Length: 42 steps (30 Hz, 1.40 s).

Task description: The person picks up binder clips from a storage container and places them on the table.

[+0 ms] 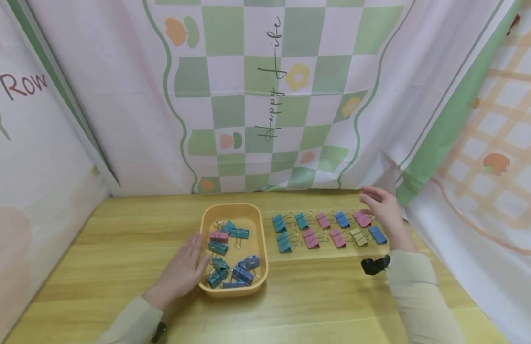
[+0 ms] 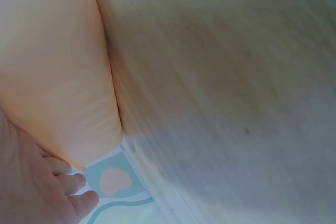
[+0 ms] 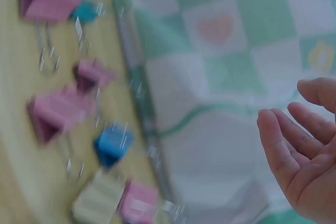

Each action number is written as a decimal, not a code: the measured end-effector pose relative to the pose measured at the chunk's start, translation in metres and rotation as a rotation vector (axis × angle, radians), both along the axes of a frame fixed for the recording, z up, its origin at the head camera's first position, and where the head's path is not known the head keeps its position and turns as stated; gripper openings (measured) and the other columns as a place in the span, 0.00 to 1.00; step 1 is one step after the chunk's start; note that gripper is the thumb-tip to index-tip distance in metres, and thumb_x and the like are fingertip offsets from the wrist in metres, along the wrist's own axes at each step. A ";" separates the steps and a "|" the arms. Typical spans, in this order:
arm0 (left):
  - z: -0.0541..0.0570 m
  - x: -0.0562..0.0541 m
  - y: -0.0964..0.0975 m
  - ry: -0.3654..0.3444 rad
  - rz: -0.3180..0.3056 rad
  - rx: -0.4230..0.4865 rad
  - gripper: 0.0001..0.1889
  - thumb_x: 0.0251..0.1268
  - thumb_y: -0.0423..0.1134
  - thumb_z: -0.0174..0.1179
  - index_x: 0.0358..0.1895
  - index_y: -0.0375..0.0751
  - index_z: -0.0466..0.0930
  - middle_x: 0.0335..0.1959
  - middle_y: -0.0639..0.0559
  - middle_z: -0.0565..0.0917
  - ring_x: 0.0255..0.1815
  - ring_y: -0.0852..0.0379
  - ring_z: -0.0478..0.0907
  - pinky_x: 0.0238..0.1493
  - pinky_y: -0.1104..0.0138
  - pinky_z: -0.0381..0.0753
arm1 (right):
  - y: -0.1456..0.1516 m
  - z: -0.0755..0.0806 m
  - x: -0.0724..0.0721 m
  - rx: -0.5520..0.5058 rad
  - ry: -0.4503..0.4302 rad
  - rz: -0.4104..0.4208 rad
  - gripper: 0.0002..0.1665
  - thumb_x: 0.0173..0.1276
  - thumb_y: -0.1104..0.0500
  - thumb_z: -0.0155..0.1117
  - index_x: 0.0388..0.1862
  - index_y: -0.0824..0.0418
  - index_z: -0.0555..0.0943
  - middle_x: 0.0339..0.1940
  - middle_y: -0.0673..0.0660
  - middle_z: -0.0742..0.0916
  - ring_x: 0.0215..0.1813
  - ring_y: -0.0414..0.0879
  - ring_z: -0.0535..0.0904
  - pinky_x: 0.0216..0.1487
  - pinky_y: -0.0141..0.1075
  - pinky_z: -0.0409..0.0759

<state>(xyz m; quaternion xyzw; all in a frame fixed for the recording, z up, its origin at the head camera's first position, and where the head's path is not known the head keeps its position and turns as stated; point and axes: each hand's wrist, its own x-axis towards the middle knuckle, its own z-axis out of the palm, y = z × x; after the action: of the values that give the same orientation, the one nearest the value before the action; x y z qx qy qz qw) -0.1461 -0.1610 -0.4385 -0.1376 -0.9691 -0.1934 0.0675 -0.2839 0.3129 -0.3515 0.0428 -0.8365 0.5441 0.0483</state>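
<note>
My left hand (image 1: 181,268) rests along the left side of an orange tray (image 1: 232,293), fingers straight. In the left wrist view that hand's fingertips lie by the tray's outer wall (image 2: 58,72). Inside the tray are several binder clips, among them a pink one (image 1: 219,237), a teal one (image 1: 218,248) and a blue one (image 1: 242,275). My right hand (image 1: 384,211) is raised over the right end of two rows of binder clips, with fingers loosely bent and nothing in them. Nearest to it are a pink clip (image 1: 362,219) and a blue clip (image 1: 378,235).
Left of those, the rows hold teal (image 1: 284,242), pink (image 1: 310,239), blue (image 1: 342,219) and cream (image 1: 359,237) clips, handles pointing rightward. They stand on a wooden table (image 1: 317,296). A checked curtain (image 1: 265,110) hangs behind the table, with more cloth on both sides.
</note>
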 end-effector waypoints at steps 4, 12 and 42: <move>0.001 0.000 0.000 -0.003 0.002 0.002 0.33 0.73 0.47 0.39 0.68 0.24 0.45 0.70 0.34 0.47 0.69 0.38 0.49 0.66 0.49 0.52 | -0.027 0.014 0.005 -0.016 0.013 0.068 0.35 0.69 0.51 0.54 0.68 0.69 0.59 0.63 0.70 0.69 0.55 0.49 0.72 0.44 0.32 0.79; 0.003 0.001 0.001 -0.006 -0.002 0.003 0.32 0.73 0.47 0.39 0.68 0.23 0.46 0.69 0.32 0.48 0.69 0.37 0.49 0.66 0.49 0.52 | -0.076 0.027 0.013 -0.037 0.067 0.200 0.33 0.68 0.53 0.58 0.65 0.70 0.63 0.59 0.68 0.73 0.56 0.54 0.72 0.43 0.34 0.80; 0.002 0.001 0.000 -0.007 0.003 0.004 0.33 0.73 0.48 0.39 0.68 0.24 0.45 0.70 0.34 0.48 0.69 0.38 0.49 0.66 0.50 0.51 | -0.205 0.004 0.049 -0.014 0.032 0.573 0.26 0.64 0.63 0.62 0.60 0.66 0.70 0.51 0.63 0.78 0.45 0.53 0.77 0.37 0.40 0.82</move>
<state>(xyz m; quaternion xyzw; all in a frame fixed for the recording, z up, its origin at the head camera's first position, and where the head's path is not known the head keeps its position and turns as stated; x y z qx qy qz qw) -0.1453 -0.1606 -0.4363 -0.1353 -0.9692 -0.1955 0.0647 -0.2350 0.1079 -0.3478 0.2857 -0.7856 0.5407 -0.0938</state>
